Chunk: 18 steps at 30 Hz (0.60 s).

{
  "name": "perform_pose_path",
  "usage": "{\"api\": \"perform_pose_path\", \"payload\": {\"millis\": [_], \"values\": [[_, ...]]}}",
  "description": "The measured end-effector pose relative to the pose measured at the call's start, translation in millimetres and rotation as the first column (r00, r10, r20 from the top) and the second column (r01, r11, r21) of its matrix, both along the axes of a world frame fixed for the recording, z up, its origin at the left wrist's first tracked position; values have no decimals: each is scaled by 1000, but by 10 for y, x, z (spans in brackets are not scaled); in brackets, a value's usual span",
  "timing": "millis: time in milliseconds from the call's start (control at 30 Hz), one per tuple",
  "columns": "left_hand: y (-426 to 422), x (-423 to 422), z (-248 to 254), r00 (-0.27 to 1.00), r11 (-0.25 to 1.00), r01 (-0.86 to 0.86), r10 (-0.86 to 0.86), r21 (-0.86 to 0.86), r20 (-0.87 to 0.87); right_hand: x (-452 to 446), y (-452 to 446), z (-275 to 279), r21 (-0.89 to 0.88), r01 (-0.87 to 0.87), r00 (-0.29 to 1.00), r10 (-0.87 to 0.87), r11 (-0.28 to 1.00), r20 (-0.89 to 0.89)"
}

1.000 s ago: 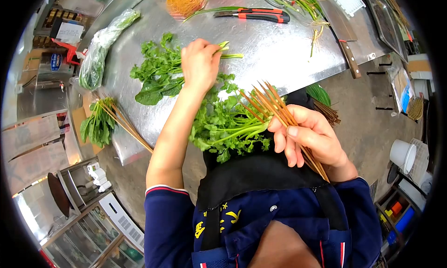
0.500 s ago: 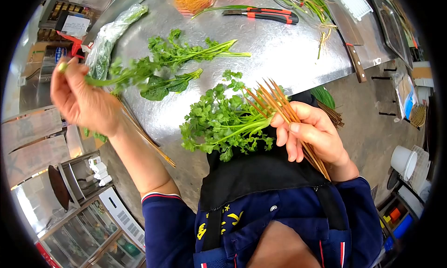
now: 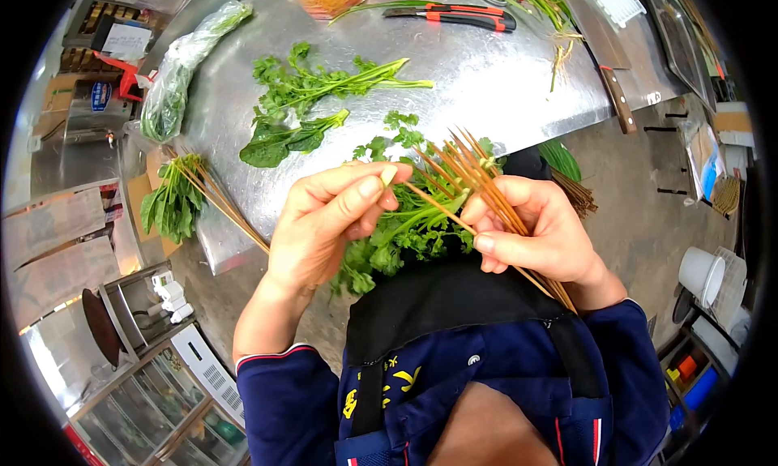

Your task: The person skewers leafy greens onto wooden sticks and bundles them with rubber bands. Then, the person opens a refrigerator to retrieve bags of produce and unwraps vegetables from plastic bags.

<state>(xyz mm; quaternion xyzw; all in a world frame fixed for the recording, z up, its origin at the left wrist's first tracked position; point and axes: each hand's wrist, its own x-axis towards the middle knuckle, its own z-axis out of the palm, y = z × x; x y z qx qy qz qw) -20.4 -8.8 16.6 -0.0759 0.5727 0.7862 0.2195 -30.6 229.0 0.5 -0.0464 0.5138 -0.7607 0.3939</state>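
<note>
My left hand pinches the pale cut end of a green herb stem between thumb and fingers. Right beside that end is the tip of a single wooden skewer, which sticks out from the rest; whether they touch I cannot tell. Closed around a fanned bundle of wooden skewers is my right hand. Leafy cilantro hangs below the bundle's pointed ends, with stems on some skewers. The leaves of the stem in my left hand are partly hidden behind it.
On the metal table lie cilantro sprigs, a leafy green, a bagged vegetable and a box cutter. Skewered greens overhang the left edge. A wooden-handled knife juts past the right edge.
My left hand has come from the far left to the middle, bringing the stem to the skewer tips. One skewer now stands apart from the bundle in my right hand.
</note>
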Motion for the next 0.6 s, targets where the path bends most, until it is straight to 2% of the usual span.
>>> {"api": "perform_pose_path", "payload": {"millis": [100, 200, 400, 500, 600], "values": [[82, 38, -33, 993, 996, -55, 48, 64, 105, 19, -9, 31, 25, -16, 1000, 16, 1000, 19], [103, 34, -36, 988, 992, -104, 95, 75, 123, 23, -5, 37, 38, -17, 1000, 16, 999, 27], [46, 37, -66, 997, 980, -13, -3, 200, 79, 12, -1, 54, 31, -22, 1000, 22, 999, 11], [48, 35, -69, 999, 992, 37, -35, 117, -20, 11, -1, 49, 56, -25, 1000, 26, 998, 0], [95, 62, -24, 997, 1000, 12, -11, 12, -74, 21, 1, 63, 63, -12, 1000, 10, 998, 28]]}}
